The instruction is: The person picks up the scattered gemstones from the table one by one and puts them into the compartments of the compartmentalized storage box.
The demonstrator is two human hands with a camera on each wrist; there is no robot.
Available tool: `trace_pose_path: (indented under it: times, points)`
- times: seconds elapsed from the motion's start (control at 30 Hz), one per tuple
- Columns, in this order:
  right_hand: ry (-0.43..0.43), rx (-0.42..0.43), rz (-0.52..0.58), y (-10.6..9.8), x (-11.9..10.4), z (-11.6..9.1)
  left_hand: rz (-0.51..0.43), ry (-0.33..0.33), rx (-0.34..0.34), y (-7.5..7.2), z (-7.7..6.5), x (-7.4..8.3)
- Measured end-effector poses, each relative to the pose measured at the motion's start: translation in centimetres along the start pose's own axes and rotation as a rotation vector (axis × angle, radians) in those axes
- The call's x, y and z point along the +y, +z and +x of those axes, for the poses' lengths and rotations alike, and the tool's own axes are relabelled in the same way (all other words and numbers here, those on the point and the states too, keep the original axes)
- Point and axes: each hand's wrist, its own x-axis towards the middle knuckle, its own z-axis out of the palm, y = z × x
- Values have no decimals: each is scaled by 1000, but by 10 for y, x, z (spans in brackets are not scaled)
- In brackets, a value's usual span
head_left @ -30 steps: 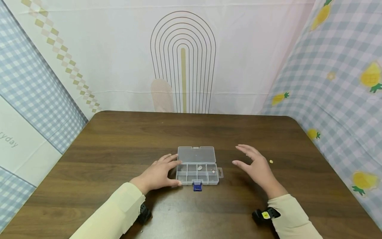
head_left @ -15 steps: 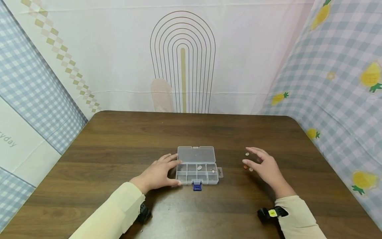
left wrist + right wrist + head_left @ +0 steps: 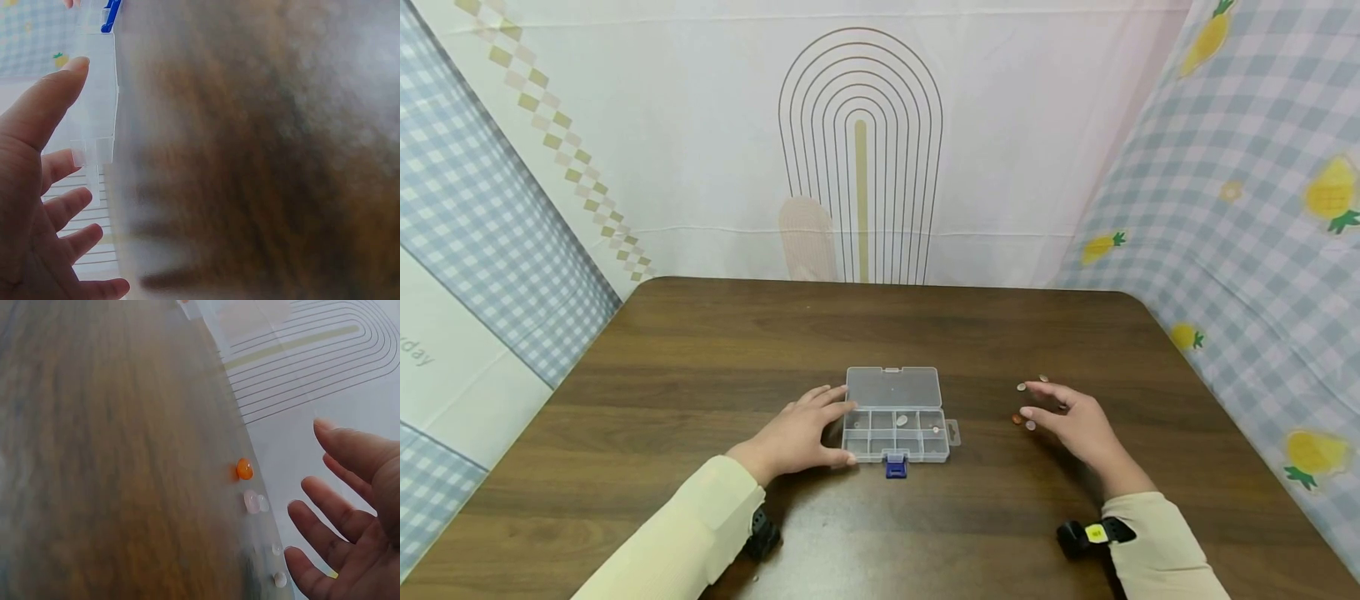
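Box [image 3: 882, 434], long axis crosswise, latch [image 3: 896, 468] nearward

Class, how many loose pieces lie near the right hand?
5 in the right wrist view: orange piece, pink piece below, clear piece alongside, two pale pieces lowest; more may be hidden.

Long pale cream sleeves [image 3: 1161, 546], black device [image 3: 763, 537] strapped at left wrist, second black device [image 3: 1073, 541] at right wrist, bearing yellow label [image 3: 1097, 533]
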Motion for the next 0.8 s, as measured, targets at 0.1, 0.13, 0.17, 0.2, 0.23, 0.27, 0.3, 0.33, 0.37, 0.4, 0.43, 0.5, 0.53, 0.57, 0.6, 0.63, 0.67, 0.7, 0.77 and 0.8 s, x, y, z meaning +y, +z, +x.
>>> trace_pose_path:
  times: [0.1,0.13,0.17,0.2,0.23,0.27,0.3,0.33,0.37,0.4,0.43,0.5,0.53,0.57,0.6,0.63,0.67,0.7,0.77,0.8]
  points:
    - [14,-12,-22,0,1,-1,0,0,-1,0,0,0]
    - [17,-16,-33,0,2,-2,-1,-1,-2,0,0,0]
    - [17,-20,-43,0,3,-2,-2,-2,-3,0,0,0]
    - [18,-24,-54,0,3,-2,-3,-2,-4,0,0,0]
    - [18,-29,-61,0,4,-2,-4,-3,-5,0,0,0]
    - [18,-34,-69,0,5,-2,-5,-3,-5,0,0,0]
    - [19,-40,-75,-1,6,-2,-5,-4,-5,0,0,0]
    - [20,-48,-81,-1,6,-3,-6,-4,-5,0,0,0]
    - [20,-56,-86,-1,7,-3,-6,-4,-5,0,0,0]
    - [21,-63,-90,-1,7,-3,-6,-5,-5,0,0,0]
    - [20,-68,-96,-1,8,-3,-7,-6,-5,0,0,0]
    - [22,-77,-107,-1,8,-4,-7,-7,-5,0,0,1]
    - [23,-81,-110,-1,8,-4,-6,-6,-4,0,0,0]
    - [23,-83,-115,-1,8,-4,-7,-5,-4,0,0,0]
    - [25,-85,-121,-2,8,-4,-7,-4,-3,0,0,0]
    - [25,-86,-128,-2,8,-4,-6,-2,-1,0,0,0]
    - [26,-88,-134,-1,8,-4,-5,-1,0,0,0,0]
    - [25,-88,-141,-1,8,-4,-5,0,0,0,0,0]
    - [22,-90,-156,-1,7,-4,-4,2,1,0,0,0]
    - [21,-90,-162,-1,7,-4,-4,1,1,-1,0,0]
